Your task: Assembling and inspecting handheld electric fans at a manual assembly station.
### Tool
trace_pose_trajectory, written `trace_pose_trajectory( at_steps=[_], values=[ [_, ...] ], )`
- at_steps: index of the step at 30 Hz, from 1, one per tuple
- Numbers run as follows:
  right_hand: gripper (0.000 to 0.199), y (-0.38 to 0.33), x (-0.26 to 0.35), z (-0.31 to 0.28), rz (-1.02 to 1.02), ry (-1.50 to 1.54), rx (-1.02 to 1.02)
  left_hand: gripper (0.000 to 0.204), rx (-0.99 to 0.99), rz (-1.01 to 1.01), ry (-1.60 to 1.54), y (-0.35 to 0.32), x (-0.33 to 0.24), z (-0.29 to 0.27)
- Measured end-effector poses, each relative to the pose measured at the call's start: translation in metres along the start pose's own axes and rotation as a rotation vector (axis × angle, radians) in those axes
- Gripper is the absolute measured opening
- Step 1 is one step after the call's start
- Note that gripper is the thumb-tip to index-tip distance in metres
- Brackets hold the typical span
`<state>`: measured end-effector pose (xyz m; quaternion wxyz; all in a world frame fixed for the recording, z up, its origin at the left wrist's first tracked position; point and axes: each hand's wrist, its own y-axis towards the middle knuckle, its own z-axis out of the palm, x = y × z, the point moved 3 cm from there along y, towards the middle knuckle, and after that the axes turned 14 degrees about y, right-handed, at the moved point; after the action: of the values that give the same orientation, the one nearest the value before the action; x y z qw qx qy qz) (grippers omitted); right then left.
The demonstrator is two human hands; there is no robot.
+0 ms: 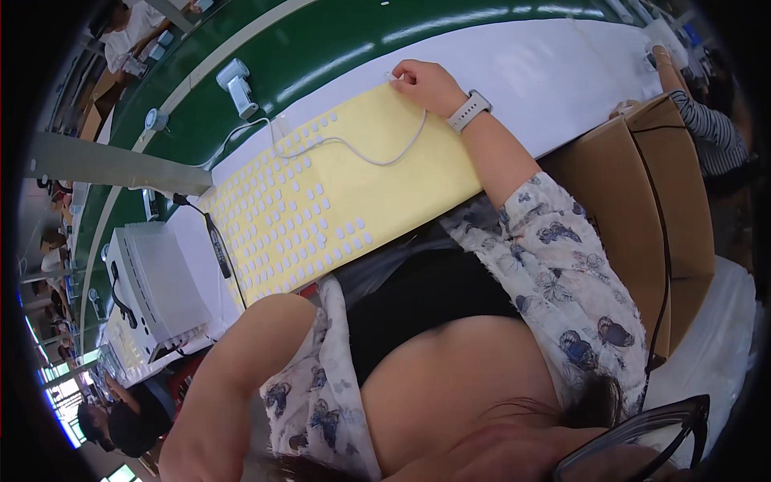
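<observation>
My right hand (430, 87), a pale watch on its wrist, is at the far edge of a yellow sheet (401, 169). Its fingers are closed, with a small whitish piece at the tips. A thin white cable (385, 164) curves across the sheet and runs up under this hand. Small white oval pieces (273, 217) lie in rows over the sheet's left part. My left arm (233, 386) is bent at the elbow and goes down to the lower edge. Its hand does not show.
A white-and-blue handheld device (238, 88) lies on the green bench (321, 68). At left stand a grey post (120, 165) and a white box-shaped machine (161, 281). An open cardboard box (626, 209) is at my right. Other people work around.
</observation>
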<state>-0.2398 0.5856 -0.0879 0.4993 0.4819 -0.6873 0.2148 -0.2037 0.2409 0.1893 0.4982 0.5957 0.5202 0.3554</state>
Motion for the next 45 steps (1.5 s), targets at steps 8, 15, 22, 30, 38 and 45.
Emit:
trace_pose_trajectory(
  at_steps=[8, 15, 22, 30, 38, 45],
  values=[
    [0.020, -0.008, -0.002, -0.013, 0.046, -0.088, -0.038, 0.039, -0.642, -1.485, 0.746, -0.213, 0.043, -0.090],
    [0.021, -0.003, -0.002, -0.010, 0.050, -0.056, -0.036, 0.031, -0.584, -1.535, 1.351, -0.274, 0.088, -0.222],
    [0.020, -0.008, 0.008, 0.006, 0.093, -0.088, -0.075, 0.066, -0.259, -1.950, 2.170, -0.359, 0.113, -0.261],
    [0.028, -0.005, 0.026, 0.014, 0.048, -0.103, -0.150, 0.064, -0.853, -1.771, 1.490, -0.329, 0.086, -0.257],
    [0.032, -0.002, 0.018, -0.007, 0.125, 0.536, -0.124, 0.044, -1.150, -1.217, 0.180, -0.215, 0.044, -0.122],
    [0.024, -0.062, 0.165, -0.011, -0.073, 0.656, 0.187, 0.046, -1.168, -0.916, 0.219, -0.169, 0.049, -0.061]
  ],
)
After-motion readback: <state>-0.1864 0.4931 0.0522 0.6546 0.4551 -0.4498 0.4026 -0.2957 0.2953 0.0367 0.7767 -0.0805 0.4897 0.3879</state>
